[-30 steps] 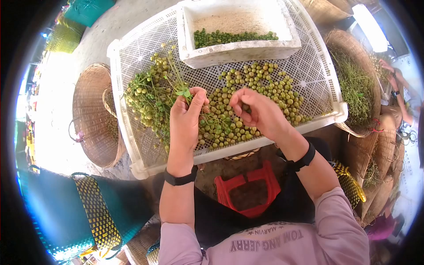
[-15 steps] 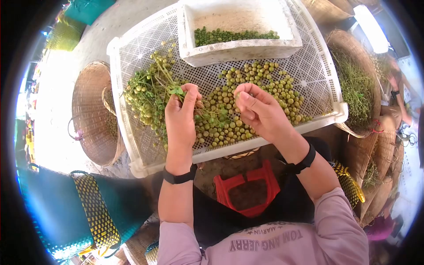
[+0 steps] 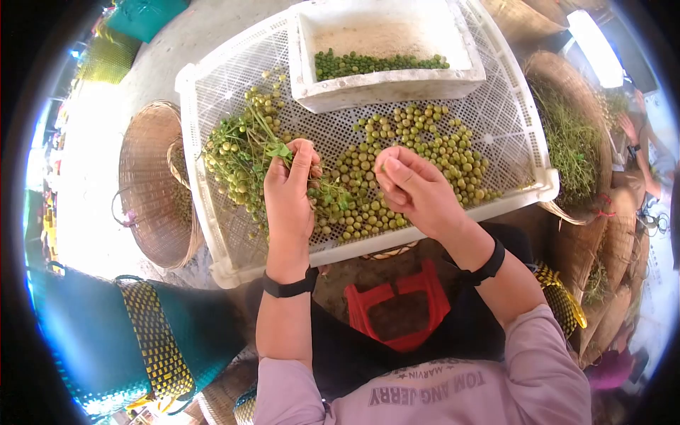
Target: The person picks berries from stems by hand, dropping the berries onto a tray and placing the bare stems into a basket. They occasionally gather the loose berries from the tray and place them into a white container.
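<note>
My left hand (image 3: 290, 188) is closed on a bunch of green stems (image 3: 265, 134) with leaves and small round fruits. The bunch lies over the left part of a white perforated tray (image 3: 506, 99). To the right, my right hand (image 3: 414, 188) is pinched, thumb against fingers, above loose green-brown fruits (image 3: 460, 159); what lies between its fingertips is too small to name. At the back of the tray stands a white foam box (image 3: 386, 92) with smaller dark green fruits (image 3: 375, 64) in it.
A woven basket (image 3: 152, 184) stands left of the tray. At the right, another basket (image 3: 598, 92) holds thin green stems (image 3: 567, 152). A red stool (image 3: 361, 304) is below the tray's front edge. A teal woven bag (image 3: 85, 333) is at lower left. Another person's arm (image 3: 644, 159) shows at far right.
My right hand has closed up a little, its fingers curling in toward the thumb. My left hand keeps its hold on the bunch. The whole view has shifted slightly.
</note>
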Demonstrator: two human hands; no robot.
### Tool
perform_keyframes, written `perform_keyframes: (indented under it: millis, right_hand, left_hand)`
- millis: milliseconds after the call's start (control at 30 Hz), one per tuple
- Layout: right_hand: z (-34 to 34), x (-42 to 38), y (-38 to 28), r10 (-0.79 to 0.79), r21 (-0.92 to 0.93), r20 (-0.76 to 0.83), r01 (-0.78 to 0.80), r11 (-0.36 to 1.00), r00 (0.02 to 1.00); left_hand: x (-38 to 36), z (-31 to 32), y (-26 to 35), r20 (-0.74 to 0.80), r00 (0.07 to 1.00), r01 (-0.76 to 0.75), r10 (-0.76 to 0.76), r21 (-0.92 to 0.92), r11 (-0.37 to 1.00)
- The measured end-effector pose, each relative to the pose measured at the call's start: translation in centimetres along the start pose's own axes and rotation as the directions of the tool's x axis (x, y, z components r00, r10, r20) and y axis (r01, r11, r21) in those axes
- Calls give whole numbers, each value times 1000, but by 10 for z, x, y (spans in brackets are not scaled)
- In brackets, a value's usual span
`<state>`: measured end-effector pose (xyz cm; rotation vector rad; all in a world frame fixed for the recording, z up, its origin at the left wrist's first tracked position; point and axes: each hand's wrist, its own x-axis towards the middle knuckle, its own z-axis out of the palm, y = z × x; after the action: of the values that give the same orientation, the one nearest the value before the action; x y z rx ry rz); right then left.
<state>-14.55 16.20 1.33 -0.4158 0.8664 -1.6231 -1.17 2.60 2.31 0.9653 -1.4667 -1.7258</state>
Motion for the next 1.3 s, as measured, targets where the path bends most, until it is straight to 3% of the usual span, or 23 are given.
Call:
perform_keyframes:
  millis: [33, 100, 167, 233, 433, 600, 700, 733, 767, 833, 867, 1000, 1067, 1167, 1233, 1300]
  right_hand:
    - [-1, 1, -3, -2, -1, 6, 2, 1000, 1000]
    - [0, -1, -8, 138, 98, 30, -141, 985, 990]
    - [2, -2, -2, 140, 32, 44, -141, 989, 989]
    - [9, -4, 1, 180, -225, -45, -186, 956, 983]
    - [15, -2, 9, 235, -315, -31, -232, 920, 972]
    - [17, -3, 16, -114, -385, -27, 95, 918, 993]
    - [11, -6, 20, -170, -329, -118, 123, 936, 978]
    - [6, -6, 17, -162, -188, -69, 147, 971, 984]
    - [4, -7, 13, -149, -188, -66, 134, 973, 987]
    - [6, -4, -3, 9, 142, -33, -4, 990, 999]
    - [3, -3, -7, 77, 175, -18, -72, 982, 997]
    - [-15, 2, 4, 86, 139, 59, -94, 986, 995]
    - [-13, 3, 8, 122, -92, -82, -130, 987, 989]
    - [-2, 4, 8, 164, -247, -146, -196, 949, 976]
    - [2, 3, 11, 170, -253, -104, -192, 948, 980]
    - [8, 2, 9, 266, -110, -11, -266, 958, 964]
  left_hand:
    - [2, -1, 1, -16, 999, 32, -32, -32, 999]
    - [3, -1, 0, -29, 997, 66, -68, -61, 996]
    - [2, 0, -3, -43, 998, -38, 38, 0, 999]
    - [1, 3, -3, -50, 997, -52, 54, 49, 997]
    - [-1, 7, -6, -40, 988, -140, 148, 153, 978]
    - [-3, 7, -6, -7, 996, -91, 93, 134, 987]
    - [-2, 6, -5, -68, 995, -70, 80, 128, 989]
    - [-1, 3, 0, -103, 993, -42, 58, 154, 987]
    - [2, -1, -2, -115, 992, -34, 52, 153, 988]
    - [8, -4, 1, -163, 978, 104, -129, -156, 982]
    - [5, -7, 6, -170, 955, 214, -244, -179, 960]
    - [4, -6, 11, -75, 965, 211, -252, -352, 912]
    - [4, -11, 5, 113, 977, 212, -180, -478, 852]
    - [2, -8, 8, 186, 967, 245, -174, -489, 837]
    - [0, -6, 10, 217, 962, 251, -164, -477, 842]
    - [-1, -5, 12, 242, 958, 252, -152, -466, 848]
